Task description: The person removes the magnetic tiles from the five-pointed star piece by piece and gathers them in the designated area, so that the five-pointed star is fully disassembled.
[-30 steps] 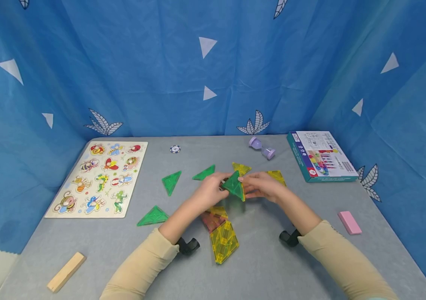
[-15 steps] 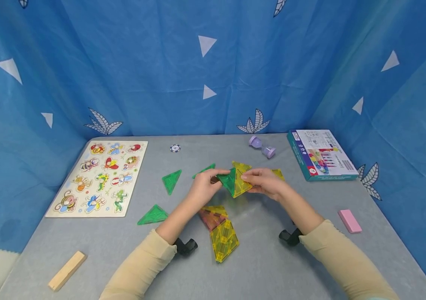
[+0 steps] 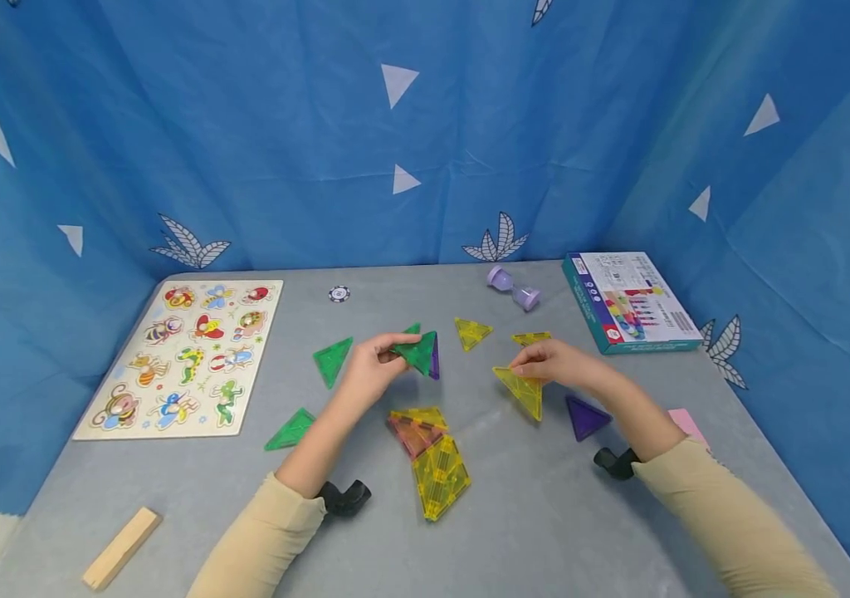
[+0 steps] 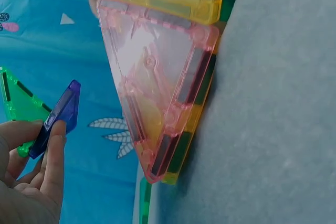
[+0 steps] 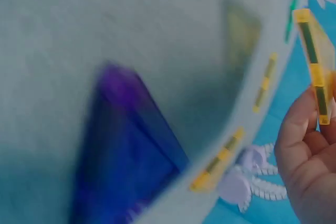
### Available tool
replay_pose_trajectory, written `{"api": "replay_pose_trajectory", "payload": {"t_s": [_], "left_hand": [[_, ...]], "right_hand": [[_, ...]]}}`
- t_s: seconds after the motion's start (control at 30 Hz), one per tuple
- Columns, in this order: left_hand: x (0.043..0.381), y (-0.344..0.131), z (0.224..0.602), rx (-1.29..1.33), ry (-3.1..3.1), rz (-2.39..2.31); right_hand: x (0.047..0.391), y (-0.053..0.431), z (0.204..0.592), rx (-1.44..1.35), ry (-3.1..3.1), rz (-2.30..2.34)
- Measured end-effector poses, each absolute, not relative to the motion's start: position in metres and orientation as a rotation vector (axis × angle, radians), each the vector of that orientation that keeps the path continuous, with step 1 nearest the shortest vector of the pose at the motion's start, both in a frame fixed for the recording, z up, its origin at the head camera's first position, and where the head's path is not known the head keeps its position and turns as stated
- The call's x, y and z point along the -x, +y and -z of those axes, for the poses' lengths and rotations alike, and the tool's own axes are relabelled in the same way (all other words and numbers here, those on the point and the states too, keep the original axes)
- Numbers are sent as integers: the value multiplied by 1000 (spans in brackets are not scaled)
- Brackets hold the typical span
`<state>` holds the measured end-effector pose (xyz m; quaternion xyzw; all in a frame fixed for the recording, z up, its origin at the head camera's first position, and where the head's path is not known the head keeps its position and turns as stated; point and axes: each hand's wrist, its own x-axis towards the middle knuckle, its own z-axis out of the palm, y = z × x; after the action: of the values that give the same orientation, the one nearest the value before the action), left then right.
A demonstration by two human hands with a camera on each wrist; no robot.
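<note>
My left hand point(image 3: 371, 370) pinches a green triangular magnetic tile point(image 3: 419, 353) above the table. A purple tile point(image 4: 58, 119) joins it at an angle, between thumb and fingers in the left wrist view. My right hand point(image 3: 555, 365) pinches a yellow triangular magnetic tile point(image 3: 525, 392) by its upper edge. Below that hand, a purple triangle tile point(image 3: 588, 417) lies on the table. Between my forearms lie a pink tile point(image 3: 412, 436) and several yellow tiles point(image 3: 442, 477), touching and partly overlapping. The far side of each held tile is hidden.
Green triangles point(image 3: 332, 360) lie left of my left hand. Farther back are a loose yellow triangle point(image 3: 473, 333) and a purple hourglass point(image 3: 513, 288). An insect puzzle board point(image 3: 182, 361) is at left, a game box point(image 3: 630, 301) at right, and a wooden block point(image 3: 122, 548) front left.
The hands have moved apart. The yellow tile has separated from the green piece and gone right with my right hand, while the green piece has moved left. A purple tile on the table is now visible.
</note>
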<state>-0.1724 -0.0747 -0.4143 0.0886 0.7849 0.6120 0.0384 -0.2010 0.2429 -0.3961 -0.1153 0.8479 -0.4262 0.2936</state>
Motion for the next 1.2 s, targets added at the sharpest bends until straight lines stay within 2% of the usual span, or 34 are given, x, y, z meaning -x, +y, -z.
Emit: {"api": "replay_pose_trajectory", "payload": {"t_s": [0.23, 0.47, 0.8, 0.93, 1.07, 1.2], "left_hand": [[172, -76, 416, -226, 2355, -1820], [168, -75, 417, -240, 2336, -1847], [163, -63, 417, -331, 2249, -1862], [159, -59, 415, -365, 2223, -1853], [156, -60, 414, -420, 2263, -1812], [156, -68, 409, -430, 2376, -1735]], "right_hand": [[202, 228, 412, 480, 2341, 939], [195, 214, 404, 566, 2591, 930], [154, 164, 378, 1446, 2880, 799], [150, 152, 381, 1670, 2940, 727], [149, 147, 382, 1747, 3021, 700], [152, 145, 376, 1625, 3065, 868]]}}
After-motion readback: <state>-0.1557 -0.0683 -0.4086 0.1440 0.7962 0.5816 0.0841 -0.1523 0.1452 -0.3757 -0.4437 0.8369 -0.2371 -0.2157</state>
